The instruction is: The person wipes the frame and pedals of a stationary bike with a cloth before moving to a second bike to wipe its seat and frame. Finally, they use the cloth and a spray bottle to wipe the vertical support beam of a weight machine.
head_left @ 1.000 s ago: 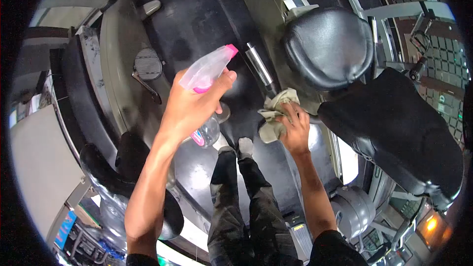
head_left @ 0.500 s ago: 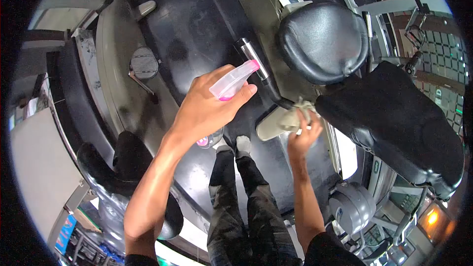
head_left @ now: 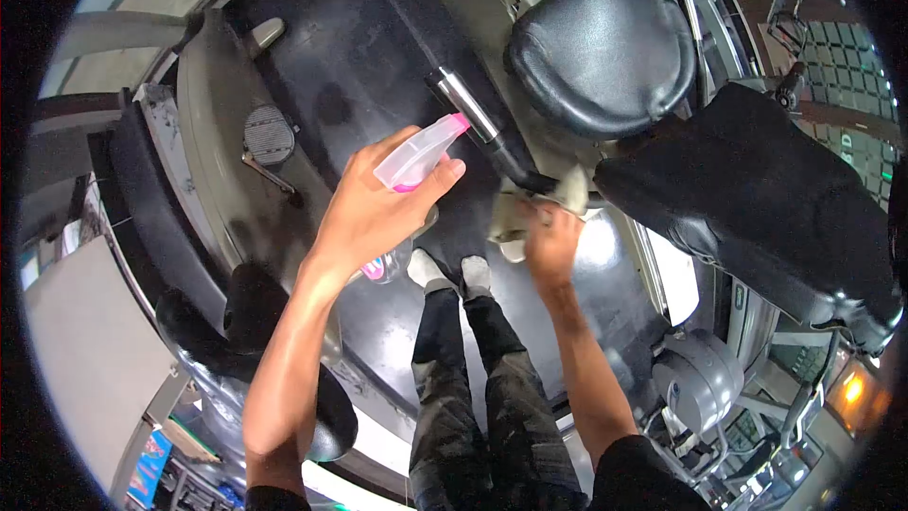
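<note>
My left hand point(head_left: 374, 203) is wrapped round a spray bottle point(head_left: 421, 153) with a clear and pink trigger head; part of its transparent body with a pink label shows below the hand. The nozzle points toward a handle bar point(head_left: 468, 106) with a chrome section and a black bent part. My right hand point(head_left: 551, 244) grips a pale cloth point(head_left: 511, 217) at the lower end of that bar, slightly blurred. The cloth is spread on both sides of the fingers and touches the black part.
A round black padded seat point(head_left: 605, 57) is at the upper right, beside a long black pad point(head_left: 757, 180). A ribbed pedal point(head_left: 270, 135) stands at the left. Grey round weights point(head_left: 698, 383) sit at the lower right. Feet in pale socks are below.
My right hand has moved left with the cloth, which now lies more spread at the bar's lower end. The view has shifted slightly, and my left hand still holds the bottle.
</note>
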A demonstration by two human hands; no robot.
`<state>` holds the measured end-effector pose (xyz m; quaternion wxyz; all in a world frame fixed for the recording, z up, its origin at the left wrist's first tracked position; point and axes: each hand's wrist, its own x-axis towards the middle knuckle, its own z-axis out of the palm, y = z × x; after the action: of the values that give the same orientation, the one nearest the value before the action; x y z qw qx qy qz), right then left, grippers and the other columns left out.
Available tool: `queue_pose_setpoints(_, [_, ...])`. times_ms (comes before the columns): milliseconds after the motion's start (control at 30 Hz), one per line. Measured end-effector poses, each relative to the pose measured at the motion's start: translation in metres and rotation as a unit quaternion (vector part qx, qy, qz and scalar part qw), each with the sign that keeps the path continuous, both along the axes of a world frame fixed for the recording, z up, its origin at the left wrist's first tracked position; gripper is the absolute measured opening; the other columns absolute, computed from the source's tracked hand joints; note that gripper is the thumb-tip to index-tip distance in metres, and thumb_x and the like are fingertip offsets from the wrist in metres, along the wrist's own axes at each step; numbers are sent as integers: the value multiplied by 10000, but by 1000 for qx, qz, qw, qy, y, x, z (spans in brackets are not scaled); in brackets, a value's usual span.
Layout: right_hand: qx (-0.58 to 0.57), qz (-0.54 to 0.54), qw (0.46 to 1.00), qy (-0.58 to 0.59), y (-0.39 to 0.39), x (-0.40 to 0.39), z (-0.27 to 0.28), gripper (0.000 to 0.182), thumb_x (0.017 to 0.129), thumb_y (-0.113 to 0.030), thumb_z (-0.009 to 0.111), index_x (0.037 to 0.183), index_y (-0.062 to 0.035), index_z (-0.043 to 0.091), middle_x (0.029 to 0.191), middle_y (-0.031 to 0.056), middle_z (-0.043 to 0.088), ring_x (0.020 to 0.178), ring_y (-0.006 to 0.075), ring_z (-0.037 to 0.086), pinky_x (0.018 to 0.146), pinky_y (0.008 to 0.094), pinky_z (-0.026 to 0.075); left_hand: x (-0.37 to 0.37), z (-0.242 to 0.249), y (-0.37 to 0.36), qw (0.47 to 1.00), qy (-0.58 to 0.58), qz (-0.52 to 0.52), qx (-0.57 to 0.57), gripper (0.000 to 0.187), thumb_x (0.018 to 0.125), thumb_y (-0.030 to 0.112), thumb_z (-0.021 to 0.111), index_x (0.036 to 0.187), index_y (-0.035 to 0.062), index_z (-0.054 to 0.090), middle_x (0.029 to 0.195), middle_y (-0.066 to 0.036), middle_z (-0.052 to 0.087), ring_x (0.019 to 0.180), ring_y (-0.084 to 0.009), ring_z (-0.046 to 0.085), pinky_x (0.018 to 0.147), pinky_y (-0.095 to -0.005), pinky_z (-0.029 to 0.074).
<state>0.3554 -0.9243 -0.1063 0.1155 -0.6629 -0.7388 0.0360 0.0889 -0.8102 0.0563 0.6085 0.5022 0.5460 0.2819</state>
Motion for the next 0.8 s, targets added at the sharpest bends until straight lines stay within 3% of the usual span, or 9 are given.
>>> queue_pose_setpoints(100, [59,-178,966,180,-21,32,4,341,769,20,488,1094,-21,581,1030,195,541,994,370,520,885,412,424,3,4,-2,1000,-3,-5,-14,230,883,244,665,969,37,614,724,20,547,540,-51,498,486,-219,439])
queue_pose_setpoints(200, [142,-487,750,424,-15,56,-9,255,970,-153,431,1123,35,508,1067,169,551,964,266,545,907,398,415,7,-5,-6,999,4,-18,29,229,884,240,664,975,37,614,733,18,552,543,-51,503,483,-221,441])
queue_pose_setpoints(267, [227,-419,665,575,-3,72,-23,304,989,-192,410,1133,69,470,1074,155,549,948,252,540,903,396,415,10,-5,-6,999,10,-25,33,238,879,253,667,960,36,617,716,16,560,554,-47,507,493,-225,436])
queue_pose_setpoints(400, [140,-396,871,254,18,71,-42,477,891,-178,480,1238,119,342,1225,279,419,1199,394,387,1063,476,242,20,3,-15,999,10,-27,-16,251,869,278,669,932,40,621,680,15,575,558,-47,521,503,-235,455])
queue_pose_setpoints(500, [189,-383,903,41,7,50,-48,531,824,-92,503,1269,123,309,1221,286,408,1201,418,379,1069,471,223,34,16,-31,999,17,-43,-19,201,883,198,662,984,31,614,760,13,574,555,-52,513,487,-224,449])
queue_pose_setpoints(600, [-28,-324,840,434,-11,14,-19,509,819,-119,549,1256,64,365,1257,243,437,1190,376,418,1020,472,317,53,9,-66,998,14,-42,43,185,876,183,668,980,39,616,771,22,585,578,-44,524,500,-218,457])
queue_pose_setpoints(667, [-211,-190,853,438,-14,-19,7,426,870,-93,523,1272,-2,414,1196,177,535,1008,344,546,908,458,422,77,25,-99,1000,10,6,9,163,870,150,668,967,30,616,769,2,592,569,-66,537,517,-227,473])
queue_pose_setpoints(733, [-196,-35,847,492,-41,-43,0,451,905,-191,510,1321,-49,405,1247,247,494,1097,419,532,920,450,433,92,21,-142,997,-30,32,68,198,877,142,657,1007,3,602,765,-11,594,566,-80,542,536,-240,484])
queue_pose_setpoints(800, [-259,-77,804,530,-62,-53,28,459,909,-248,495,1304,-23,430,1200,264,547,1092,416,548,938,428,426,110,36,-188,990,-77,101,57,178,873,111,656,1013,14,609,755,-11,622,559,-55,565,500,-210,465])
